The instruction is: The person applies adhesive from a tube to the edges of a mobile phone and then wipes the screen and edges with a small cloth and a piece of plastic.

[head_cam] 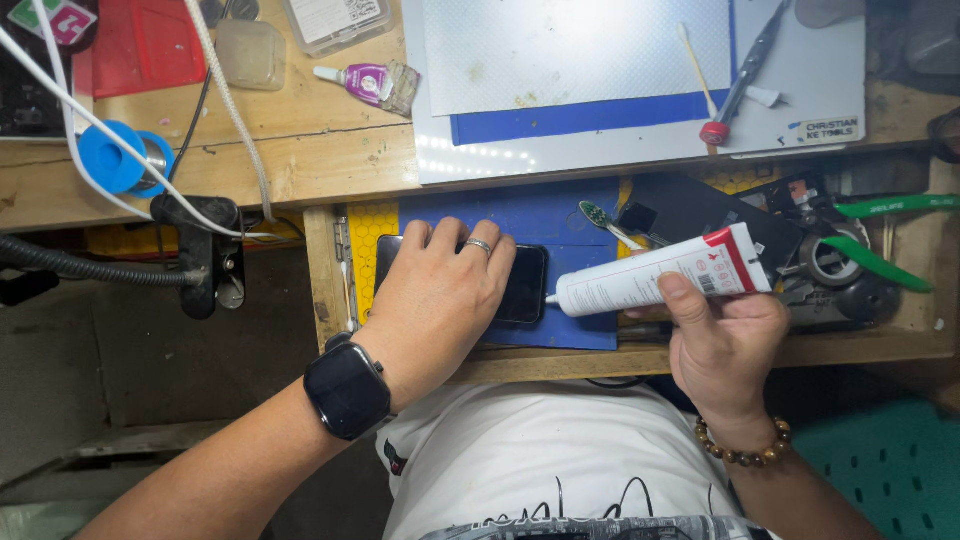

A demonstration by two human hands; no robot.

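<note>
My left hand (440,290) lies flat on a black phone (525,285), pressing it onto a blue mat (575,230) in an open wooden drawer; a ring and a dark wristwatch (347,388) are on that arm. My right hand (722,335), with a bead bracelet, grips a white glue tube (655,277) that has a red end. The tube's thin nozzle tip (551,298) touches the phone's right edge. Most of the phone is hidden under my left hand.
A toothbrush (605,222) and a black panel (690,210) lie in the drawer, with green-handled pliers (880,235) and tape rolls at right. On the bench above are a white-and-blue mat (600,120), a red-tipped tool (735,85), a swab, a small glue bottle (365,82), cables and a blue spool (115,158).
</note>
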